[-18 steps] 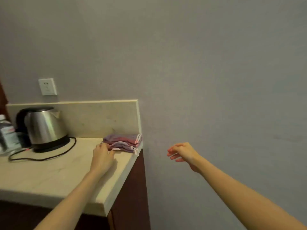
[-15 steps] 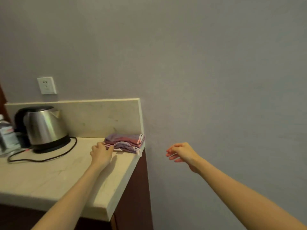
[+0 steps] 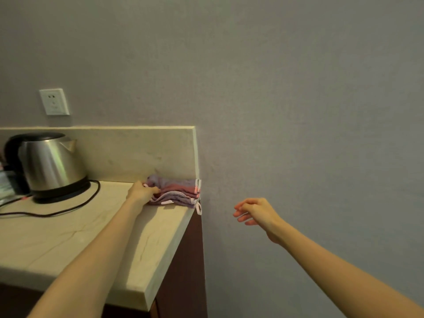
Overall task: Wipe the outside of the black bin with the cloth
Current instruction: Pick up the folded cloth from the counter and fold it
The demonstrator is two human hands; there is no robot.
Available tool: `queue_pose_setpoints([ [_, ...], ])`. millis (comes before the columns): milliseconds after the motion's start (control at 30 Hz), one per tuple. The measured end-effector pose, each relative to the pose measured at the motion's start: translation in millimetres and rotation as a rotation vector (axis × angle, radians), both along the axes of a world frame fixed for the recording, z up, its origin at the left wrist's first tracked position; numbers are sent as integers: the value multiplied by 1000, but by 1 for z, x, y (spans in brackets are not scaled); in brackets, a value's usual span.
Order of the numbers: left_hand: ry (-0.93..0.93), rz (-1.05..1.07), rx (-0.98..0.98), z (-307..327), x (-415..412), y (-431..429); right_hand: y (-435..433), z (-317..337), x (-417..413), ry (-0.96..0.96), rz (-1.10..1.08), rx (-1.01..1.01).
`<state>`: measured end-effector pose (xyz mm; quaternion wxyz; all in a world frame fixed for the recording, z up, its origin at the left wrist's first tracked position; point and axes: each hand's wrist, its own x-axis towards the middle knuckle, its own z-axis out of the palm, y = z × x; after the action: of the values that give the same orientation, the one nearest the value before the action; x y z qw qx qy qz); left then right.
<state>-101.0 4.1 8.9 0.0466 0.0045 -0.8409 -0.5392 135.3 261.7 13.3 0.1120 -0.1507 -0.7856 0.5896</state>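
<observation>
A folded purple and pink cloth (image 3: 179, 193) lies at the back right corner of the pale stone counter (image 3: 57, 237), one corner hanging over the edge. My left hand (image 3: 142, 192) rests on the counter with its fingers closed on the cloth's left edge. My right hand (image 3: 254, 211) hovers in the air to the right of the counter, in front of the wall, fingers loosely apart and holding nothing. No black bin is in view.
A steel electric kettle (image 3: 50, 164) stands on its black base at the back left, its black cord (image 3: 68, 207) trailing across the counter. A white wall socket (image 3: 54, 102) is above it. Dark wooden cabinet side (image 3: 183, 271) drops below the counter edge.
My left hand has slid forward from just short of the cloth and closed its fingers on the cloth's left edge. The right hand has stayed nearly still.
</observation>
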Motion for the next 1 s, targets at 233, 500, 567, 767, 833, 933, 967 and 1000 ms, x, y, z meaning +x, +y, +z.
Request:
queue_pose_setpoints([
  [233, 274, -240, 261, 39, 75, 30, 6, 7, 9, 36, -10, -42],
  [500, 242, -833, 155, 95, 178, 70, 24, 37, 38, 177, 12, -131],
  [567, 156, -1024, 200, 104, 202, 78, 25, 38, 52, 157, 136, -212],
  [767, 61, -1384, 248, 125, 253, 104, 22, 39, 111, 53, 558, -563],
  [833, 78, -1417, 214, 129, 265, 112, 26, 35, 127, 58, 553, -624],
  [933, 102, -1422, 212, 131, 280, 122, 30, 32, 144, 96, 620, -641],
  [967, 114, -1417, 211, 131, 284, 126, 30, 33, 151, 111, 643, -639],
  [1000, 129, -1408, 210, 130, 289, 129, 31, 35, 157, 118, 661, -653],
])
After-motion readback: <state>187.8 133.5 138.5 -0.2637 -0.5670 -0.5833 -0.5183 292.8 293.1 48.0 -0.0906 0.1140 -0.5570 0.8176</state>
